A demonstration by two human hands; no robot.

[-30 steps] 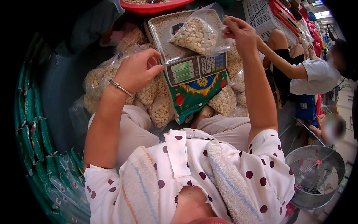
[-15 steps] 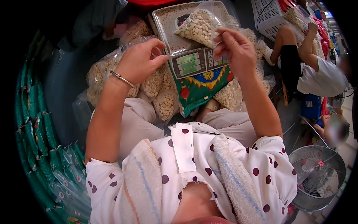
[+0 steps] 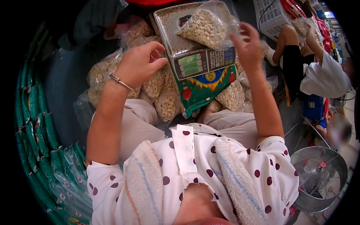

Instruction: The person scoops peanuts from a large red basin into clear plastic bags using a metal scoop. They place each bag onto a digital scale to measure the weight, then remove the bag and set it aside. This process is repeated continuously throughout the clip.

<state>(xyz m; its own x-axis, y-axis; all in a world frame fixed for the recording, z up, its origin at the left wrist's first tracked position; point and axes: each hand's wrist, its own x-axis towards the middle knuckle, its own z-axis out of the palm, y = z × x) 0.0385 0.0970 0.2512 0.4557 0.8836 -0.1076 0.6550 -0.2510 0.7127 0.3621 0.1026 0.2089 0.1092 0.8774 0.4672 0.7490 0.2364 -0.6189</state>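
A steady reading needs my left hand [image 3: 144,62], fingers half-parted, and right hand [image 3: 249,47], fingers wide, off the bag [image 3: 204,28] and scale [image 3: 168,23].

Lying on the speckled scale [image 3: 168,32], upper middle of the frame: clear plastic bag [image 3: 207,27], partly filled with pale beans [image 3: 199,25].

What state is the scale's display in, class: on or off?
On: the display glows green in three strips, beside the tray holding a clear bag of pale pieces.
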